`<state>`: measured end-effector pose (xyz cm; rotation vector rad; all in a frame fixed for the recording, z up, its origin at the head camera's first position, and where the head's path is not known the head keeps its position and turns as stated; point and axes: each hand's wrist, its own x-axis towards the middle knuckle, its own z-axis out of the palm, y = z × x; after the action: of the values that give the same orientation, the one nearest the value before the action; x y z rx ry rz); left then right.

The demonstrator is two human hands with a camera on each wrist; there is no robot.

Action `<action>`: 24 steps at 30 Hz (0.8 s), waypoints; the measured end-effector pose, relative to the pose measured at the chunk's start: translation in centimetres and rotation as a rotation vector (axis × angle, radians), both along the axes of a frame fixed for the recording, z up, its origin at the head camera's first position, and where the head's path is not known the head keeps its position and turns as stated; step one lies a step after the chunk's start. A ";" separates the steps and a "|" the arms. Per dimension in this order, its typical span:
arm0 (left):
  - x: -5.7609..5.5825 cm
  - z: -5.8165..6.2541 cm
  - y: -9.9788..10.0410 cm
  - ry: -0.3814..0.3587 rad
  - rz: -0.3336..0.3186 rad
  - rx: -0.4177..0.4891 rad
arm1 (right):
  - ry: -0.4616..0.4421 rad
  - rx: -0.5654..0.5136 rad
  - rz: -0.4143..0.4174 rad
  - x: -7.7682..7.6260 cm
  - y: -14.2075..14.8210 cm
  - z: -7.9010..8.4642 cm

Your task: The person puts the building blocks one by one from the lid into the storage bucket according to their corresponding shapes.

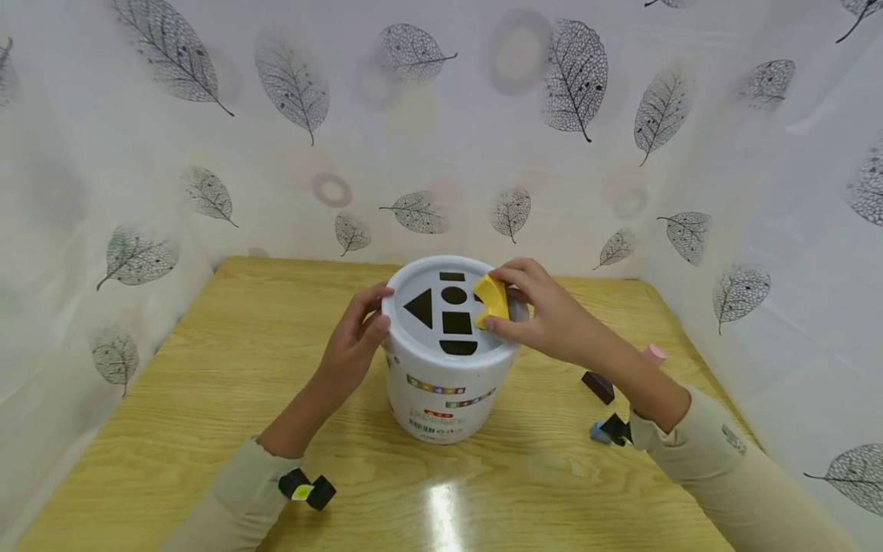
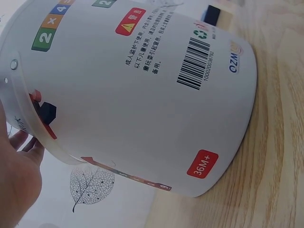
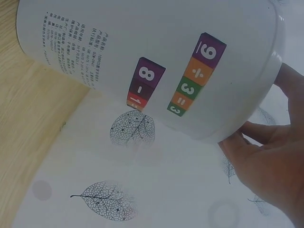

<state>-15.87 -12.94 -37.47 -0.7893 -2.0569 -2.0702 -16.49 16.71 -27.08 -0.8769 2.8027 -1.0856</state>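
A white bucket (image 1: 441,383) stands upright on the table, its lid (image 1: 414,337) pierced with a triangle, a circle, a square and other shaped holes. My left hand (image 1: 352,337) holds the lid's left rim, fingers on the far side and thumb nearer me. Over the lid's right part, my right hand (image 1: 545,314) pinches a yellow arch-shaped block (image 1: 493,300) between thumb and fingers. The block covers most of a hole there. Both wrist views show the bucket's printed side; the yellow block is hidden in them.
To the right of the bucket, by my right forearm, lie a dark block (image 1: 598,387), a pink block (image 1: 654,354) and a blue block (image 1: 599,433). A leaf-printed curtain (image 1: 441,153) encloses the wooden table (image 1: 276,307) at the back and sides.
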 end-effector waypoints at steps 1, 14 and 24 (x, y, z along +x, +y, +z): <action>0.0 0.0 0.0 0.000 0.002 -0.002 | 0.003 0.016 0.001 0.1 0.0 0.1; -0.3 -0.3 -0.1 0.015 -0.008 0.009 | -0.006 0.159 -0.029 0.3 -0.2 1.2; -0.1 -0.2 0.0 0.015 0.010 -0.009 | 0.027 0.139 -0.023 0.2 0.2 1.0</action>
<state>-16.01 -12.97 -37.64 -0.7917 -2.0595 -2.0455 -16.25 16.95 -26.07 -0.8545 2.8745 -0.8746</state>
